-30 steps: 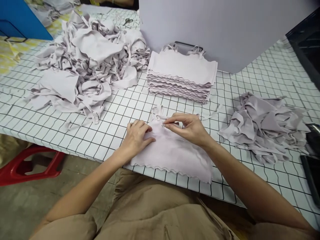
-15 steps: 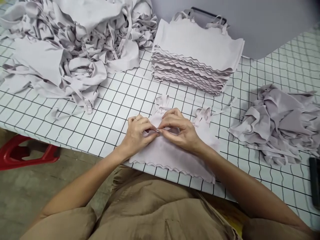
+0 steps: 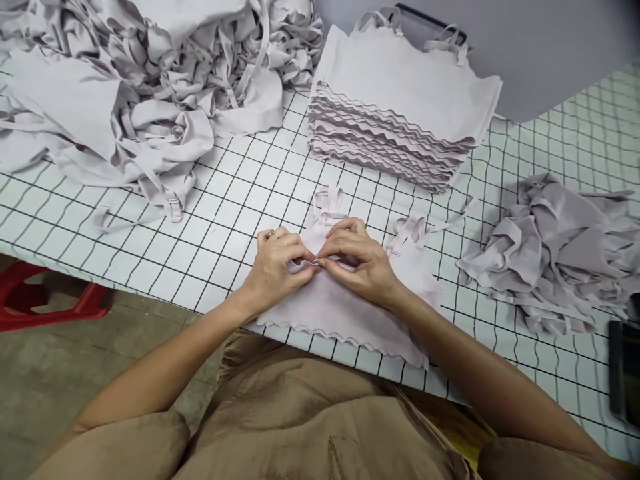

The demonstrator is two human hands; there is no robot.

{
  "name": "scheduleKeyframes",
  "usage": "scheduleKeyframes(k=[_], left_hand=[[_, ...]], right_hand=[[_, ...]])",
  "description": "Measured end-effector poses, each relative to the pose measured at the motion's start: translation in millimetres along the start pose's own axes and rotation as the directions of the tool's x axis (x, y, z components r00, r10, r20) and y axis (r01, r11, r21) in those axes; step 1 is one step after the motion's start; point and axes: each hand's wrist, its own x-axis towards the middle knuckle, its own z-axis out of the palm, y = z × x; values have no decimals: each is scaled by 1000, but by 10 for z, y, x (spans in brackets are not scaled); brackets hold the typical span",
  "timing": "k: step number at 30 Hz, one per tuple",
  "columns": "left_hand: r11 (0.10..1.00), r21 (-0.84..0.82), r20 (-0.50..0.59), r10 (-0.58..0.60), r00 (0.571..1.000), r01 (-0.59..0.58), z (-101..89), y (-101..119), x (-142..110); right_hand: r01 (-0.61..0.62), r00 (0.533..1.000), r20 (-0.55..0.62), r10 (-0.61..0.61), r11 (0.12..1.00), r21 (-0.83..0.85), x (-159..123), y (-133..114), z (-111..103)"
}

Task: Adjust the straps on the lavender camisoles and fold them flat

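A pale lilac fabric piece with a scalloped lower edge and thin straps lies flat at the near edge of the gridded table. My left hand, with a ring on one finger, and my right hand meet over its upper part. Both pinch the cloth, fingertips touching at a small spot near the top hem. One strap loop lies just beyond my hands, another to the right of them.
A neat stack of like pieces stands behind my hands. A big loose heap of fabric and straps fills the back left, a smaller heap the right. A dark flat object lies at the right edge; a red stool stands below left.
My hands came together from apart to pinch the same spot on the cloth. The view has moved closer and tilted down; over the last half second the hands barely moved.
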Motion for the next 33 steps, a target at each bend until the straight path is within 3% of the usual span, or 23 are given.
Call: scheduleKeyframes(k=[7,19,23,28,33], left_hand=[[1000,4,-3,8,1000,-8,5,7,2],[1000,-5,8,-11,1000,11,-2,9,9],[1000,-22,18,-15,1000,15,-10,13,7],[999,-44,13,3,1000,-2,-25,14,-2],[997,-71,19,-19,1000,20,-39,1,10]], right_hand=[[9,999,-38,-7,999,48,-14,4,-6],[34,999,-1,-34,999,-11,-18,31,-13],[87,994,76,-81,993,-77,20,6,-79],[204,946,293,-140,958,-200,76,-73,-189],[175,894,443,-71,964,-200,250,-23,-390]])
